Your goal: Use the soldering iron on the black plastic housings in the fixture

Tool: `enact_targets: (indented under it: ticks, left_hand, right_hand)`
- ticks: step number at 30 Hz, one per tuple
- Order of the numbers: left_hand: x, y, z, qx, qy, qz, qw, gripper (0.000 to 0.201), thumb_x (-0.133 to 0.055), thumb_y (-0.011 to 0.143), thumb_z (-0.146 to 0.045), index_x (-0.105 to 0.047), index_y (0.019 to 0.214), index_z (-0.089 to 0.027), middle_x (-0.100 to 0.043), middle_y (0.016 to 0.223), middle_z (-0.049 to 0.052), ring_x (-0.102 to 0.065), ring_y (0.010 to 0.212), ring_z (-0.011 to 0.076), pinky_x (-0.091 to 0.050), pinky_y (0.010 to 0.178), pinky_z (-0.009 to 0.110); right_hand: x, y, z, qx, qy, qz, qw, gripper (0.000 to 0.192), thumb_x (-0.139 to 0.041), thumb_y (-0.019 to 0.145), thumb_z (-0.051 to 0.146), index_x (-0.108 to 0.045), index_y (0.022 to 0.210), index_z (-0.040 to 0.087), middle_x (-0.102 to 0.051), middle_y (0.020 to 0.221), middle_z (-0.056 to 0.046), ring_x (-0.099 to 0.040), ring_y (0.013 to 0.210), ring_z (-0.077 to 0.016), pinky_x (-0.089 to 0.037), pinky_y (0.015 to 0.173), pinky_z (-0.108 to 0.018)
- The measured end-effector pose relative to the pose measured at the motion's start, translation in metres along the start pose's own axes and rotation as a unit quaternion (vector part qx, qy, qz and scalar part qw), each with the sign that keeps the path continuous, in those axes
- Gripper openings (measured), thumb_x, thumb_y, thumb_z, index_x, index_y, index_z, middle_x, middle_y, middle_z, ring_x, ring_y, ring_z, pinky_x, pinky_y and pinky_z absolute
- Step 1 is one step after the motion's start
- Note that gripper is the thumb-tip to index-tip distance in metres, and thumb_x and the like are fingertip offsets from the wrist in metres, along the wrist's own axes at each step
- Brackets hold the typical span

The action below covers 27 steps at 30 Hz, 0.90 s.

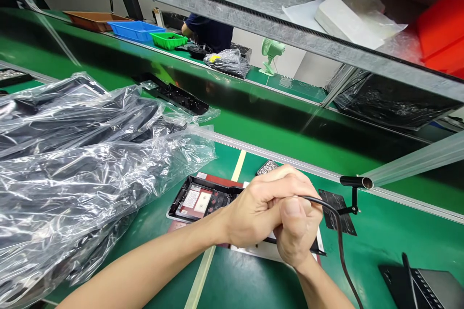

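My left hand [253,207] and my right hand [299,231] are closed together, fingers wrapped, above a black plastic frame [181,193]. A black cable [339,231] comes out at the top of my right fist and loops down to the lower right. Whatever else the fists enclose is hidden. The frame has a pale label and dark parts inside; my hands and forearm cover its middle. It rests on a reddish-brown and white base [253,252]. Just behind my hands is a small dark tray of tiny metal pieces [268,167].
Clear plastic bags with dark parts [108,174] fill the left. A black tubular holder [357,182] and a flat dark sheet [337,212] are on the right, a black panel [424,285] nearer. A metal shelf [232,9] overhangs. Beyond the divider sits a person [212,31].
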State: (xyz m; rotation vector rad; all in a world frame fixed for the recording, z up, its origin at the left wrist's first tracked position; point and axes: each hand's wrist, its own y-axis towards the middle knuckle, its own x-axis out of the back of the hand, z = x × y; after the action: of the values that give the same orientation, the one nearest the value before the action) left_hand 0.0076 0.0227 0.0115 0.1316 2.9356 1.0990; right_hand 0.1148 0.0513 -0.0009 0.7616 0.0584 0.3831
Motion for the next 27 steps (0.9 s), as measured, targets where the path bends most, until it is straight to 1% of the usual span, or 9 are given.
enact_targets:
  ticks: [2,6,9,12,17,22,27]
  left_hand:
    - [0.001,0.0009,0.0015,0.001,-0.002,-0.002,1.0,0.029,-0.047,0.102,-0.029,-0.07,0.108,-0.013,-0.069,0.106,0.013,-0.064,0.103,0.0231,-0.053,0.097,0.041]
    - [0.0021,0.0014,0.0033,-0.004,-0.005,-0.003,1.0,0.029,-0.048,0.102,-0.029,-0.07,0.107,-0.012,-0.068,0.104,0.013,-0.063,0.102,0.023,-0.053,0.095,0.04]
    - [0.0021,0.0014,0.0029,0.001,-0.005,-0.001,1.0,0.028,-0.048,0.102,-0.029,-0.07,0.107,-0.012,-0.068,0.105,0.013,-0.062,0.102,0.0228,-0.053,0.095,0.04]
    - [0.0021,0.0019,0.0025,-0.002,-0.009,0.0,1.0,0.028,-0.047,0.102,-0.028,-0.07,0.106,-0.012,-0.068,0.103,0.013,-0.062,0.101,0.0228,-0.053,0.093,0.04]
    - [0.0022,0.0019,0.0033,-0.006,-0.008,0.005,1.0,0.029,-0.046,0.102,-0.03,-0.069,0.11,-0.013,-0.068,0.105,0.013,-0.061,0.103,0.0235,-0.053,0.095,0.042]
    - [0.0011,0.0007,0.0031,-0.009,0.001,0.012,1.0,0.03,-0.044,0.103,-0.032,-0.068,0.11,-0.014,-0.069,0.105,0.012,-0.061,0.104,0.023,-0.053,0.095,0.04]
    - [-0.0003,0.0002,0.002,-0.004,0.002,0.009,1.0,0.027,-0.047,0.102,-0.029,-0.068,0.109,-0.015,-0.068,0.106,0.011,-0.062,0.103,0.0222,-0.053,0.095,0.039]
  right_hand:
    - [-0.0009,-0.0002,-0.0017,-0.009,-0.009,-0.01,1.0,0.054,-0.054,0.098,0.038,-0.029,0.053,0.02,-0.022,0.053,0.006,-0.018,0.049,-0.009,-0.026,0.046,-0.026]
    - [-0.0015,-0.0003,-0.0029,-0.017,-0.037,-0.017,0.999,0.056,-0.054,0.097,0.04,-0.029,0.051,0.021,-0.024,0.052,0.006,-0.021,0.047,-0.0087,-0.025,0.044,-0.027]
    - [-0.0009,-0.0004,-0.0023,-0.02,-0.03,-0.015,0.999,0.055,-0.055,0.097,0.039,-0.028,0.052,0.02,-0.025,0.052,0.006,-0.023,0.047,-0.0086,-0.024,0.044,-0.027]
    - [0.0004,-0.001,-0.0025,-0.021,-0.018,-0.018,0.999,0.054,-0.055,0.096,0.037,-0.028,0.052,0.021,-0.024,0.052,0.006,-0.023,0.047,-0.0088,-0.025,0.045,-0.028]
    - [0.0028,-0.0037,-0.0037,-0.023,-0.019,-0.023,0.999,0.051,-0.055,0.096,0.037,-0.033,0.053,0.022,-0.027,0.053,0.005,-0.025,0.048,-0.0102,-0.026,0.047,-0.03]
    - [0.0033,-0.0067,-0.0039,-0.027,0.0,-0.023,0.999,0.049,-0.055,0.097,0.037,-0.032,0.057,0.021,-0.026,0.055,0.005,-0.024,0.05,-0.0101,-0.023,0.046,-0.03]
    - [0.0021,-0.0037,-0.0029,-0.008,-0.01,-0.019,1.0,0.054,-0.054,0.098,0.039,-0.027,0.054,0.02,-0.022,0.054,0.006,-0.019,0.049,-0.0088,-0.022,0.046,-0.028]
